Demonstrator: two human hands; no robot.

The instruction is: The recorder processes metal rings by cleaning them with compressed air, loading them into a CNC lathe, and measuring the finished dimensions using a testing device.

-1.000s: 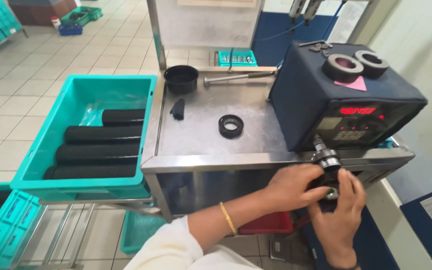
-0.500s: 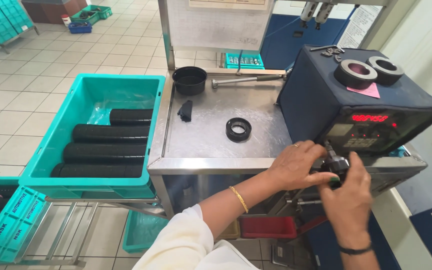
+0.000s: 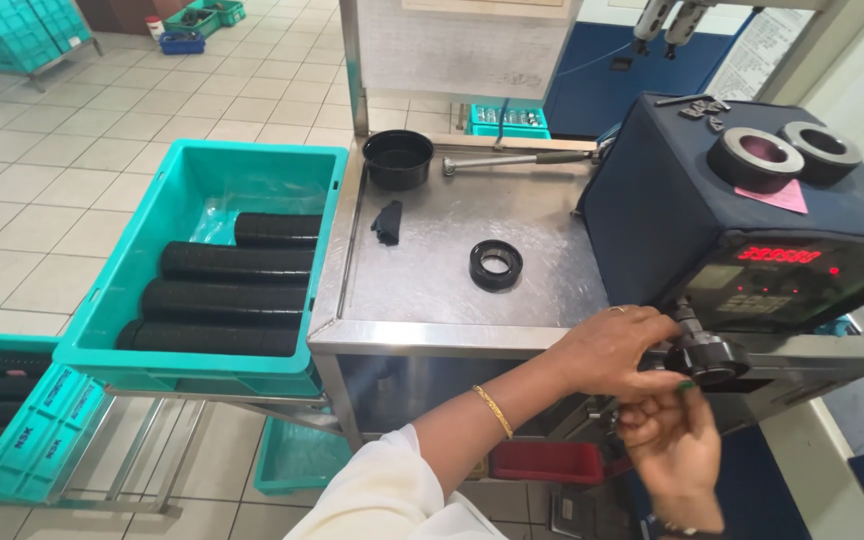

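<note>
A black round metal part (image 3: pixel 704 357) sits on a short spindle at the front of a dark blue machine (image 3: pixel 672 215) with a red digital display (image 3: pixel 778 255). My left hand (image 3: pixel 607 350), with a gold bangle on its wrist, reaches in from the left, and its fingers close around the left side of the black part. My right hand (image 3: pixel 674 440) comes up from below, its thumb pressed on the part's lower edge. A loose black ring (image 3: pixel 496 264) lies on the steel table (image 3: pixel 432 290), behind my left hand.
A black bowl (image 3: pixel 398 158), a long wrench (image 3: pixel 512 159) and a black rag (image 3: pixel 387 221) lie at the table's back. Two black rings (image 3: pixel 755 158) and a pink note rest on the machine. A teal crate (image 3: pixel 167 355) of black tubes stands left.
Both hands stay on the black part at the machine's front. My right hand has dropped slightly below it, and my head has moved closer and a little left.
</note>
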